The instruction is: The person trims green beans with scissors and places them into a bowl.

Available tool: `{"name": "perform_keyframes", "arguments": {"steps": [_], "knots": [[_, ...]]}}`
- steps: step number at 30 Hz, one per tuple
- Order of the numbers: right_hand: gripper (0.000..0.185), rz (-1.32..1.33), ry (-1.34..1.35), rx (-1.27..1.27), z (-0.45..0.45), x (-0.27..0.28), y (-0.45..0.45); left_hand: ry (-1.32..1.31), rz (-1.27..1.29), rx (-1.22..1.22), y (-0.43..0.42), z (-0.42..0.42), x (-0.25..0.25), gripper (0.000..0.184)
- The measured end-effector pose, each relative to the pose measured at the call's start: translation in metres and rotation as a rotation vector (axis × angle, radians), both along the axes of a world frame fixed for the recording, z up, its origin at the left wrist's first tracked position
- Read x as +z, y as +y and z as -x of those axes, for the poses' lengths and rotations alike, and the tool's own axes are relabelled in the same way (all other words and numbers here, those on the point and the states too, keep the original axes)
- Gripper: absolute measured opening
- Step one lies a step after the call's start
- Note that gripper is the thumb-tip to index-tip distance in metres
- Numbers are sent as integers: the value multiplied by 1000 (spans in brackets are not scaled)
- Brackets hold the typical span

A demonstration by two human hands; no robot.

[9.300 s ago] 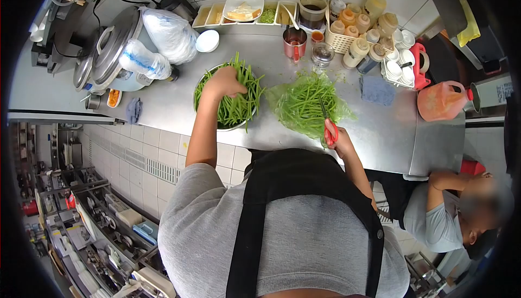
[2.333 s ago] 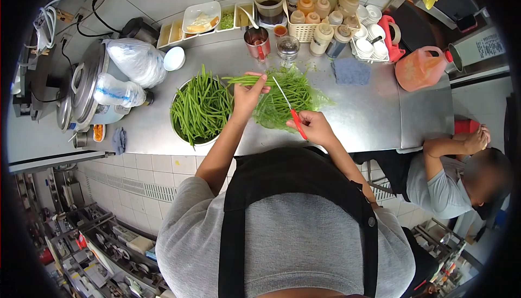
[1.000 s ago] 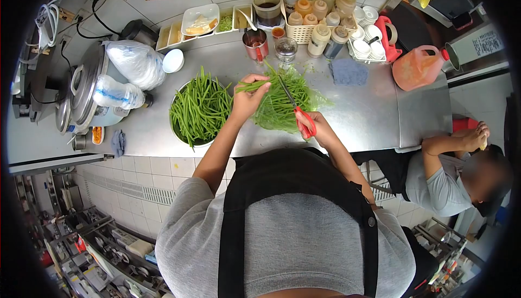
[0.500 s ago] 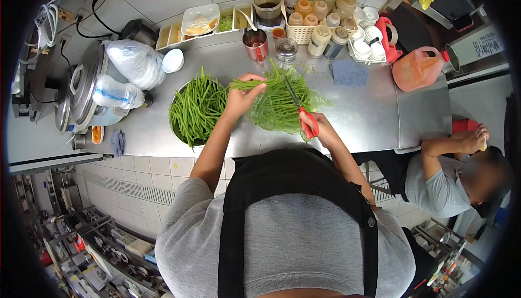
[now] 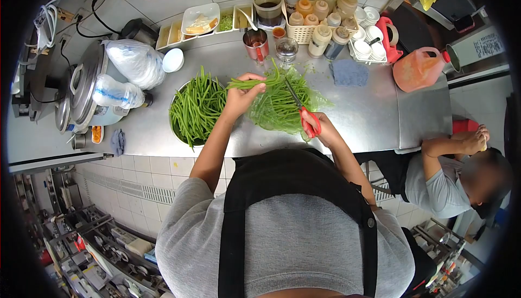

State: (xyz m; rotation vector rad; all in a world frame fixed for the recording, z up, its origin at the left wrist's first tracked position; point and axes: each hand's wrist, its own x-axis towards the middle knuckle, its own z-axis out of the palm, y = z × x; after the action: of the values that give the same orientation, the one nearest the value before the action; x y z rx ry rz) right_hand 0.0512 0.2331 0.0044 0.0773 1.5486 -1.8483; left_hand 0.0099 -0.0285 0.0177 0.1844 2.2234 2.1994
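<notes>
My left hand (image 5: 244, 94) pinches a small bunch of green beans (image 5: 256, 84) above the counter, their tips pointing right. In my right hand (image 5: 324, 131) are red-handled scissors (image 5: 299, 102), their blades reaching up and left toward the tips of the held beans. Below both hands lies a clear plastic bag (image 5: 266, 118) opened around more green beans. To the left of my left hand, a round metal bowl (image 5: 172, 126) is heaped with long green beans (image 5: 198, 105).
Sauce bottles in a basket (image 5: 297, 33), a red cup (image 5: 255, 44) and a glass bowl (image 5: 286, 50) stand behind. A blue cloth (image 5: 349, 73) and an orange jug (image 5: 418, 70) sit right; plastic bags (image 5: 133, 63) left. Another person (image 5: 445, 184) is at the right.
My hands keep nearly the same place. The held beans and the scissors have shifted only slightly.
</notes>
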Motion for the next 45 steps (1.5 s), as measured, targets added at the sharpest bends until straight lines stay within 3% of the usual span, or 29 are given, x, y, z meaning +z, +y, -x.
{"name": "perform_keyframes", "arguments": {"steps": [7,9,17,20,22,31,35,37,41,45], "knots": [[50,63,15,12,0,4,-7,-36,-24,-40,1,-1,-1,15],[45,-88,34,31,0,5,-9,-32,-22,-45,2,-2,0,14],[45,-189,93,37,6,-4,4,-49,11,-119,-10,-1,13,14],[44,-237,109,88,13,-7,9,-91,162,-298,-12,0,31,13],[42,-347,149,134,16,-4,8,64,458,-413,-11,-2,44,14],[51,-542,414,255,20,-9,4,83,607,-616,-4,-6,56,15],[52,-530,420,212,18,-22,3,42,676,-575,-28,-17,75,16],[52,-514,385,189,16,-24,4,150,961,-411,-58,-28,90,18],[52,-514,326,147,14,-31,1,-162,1320,22,-104,-51,127,21],[52,-533,335,178,12,-34,-5,-223,1422,167,-143,-53,87,26]]}}
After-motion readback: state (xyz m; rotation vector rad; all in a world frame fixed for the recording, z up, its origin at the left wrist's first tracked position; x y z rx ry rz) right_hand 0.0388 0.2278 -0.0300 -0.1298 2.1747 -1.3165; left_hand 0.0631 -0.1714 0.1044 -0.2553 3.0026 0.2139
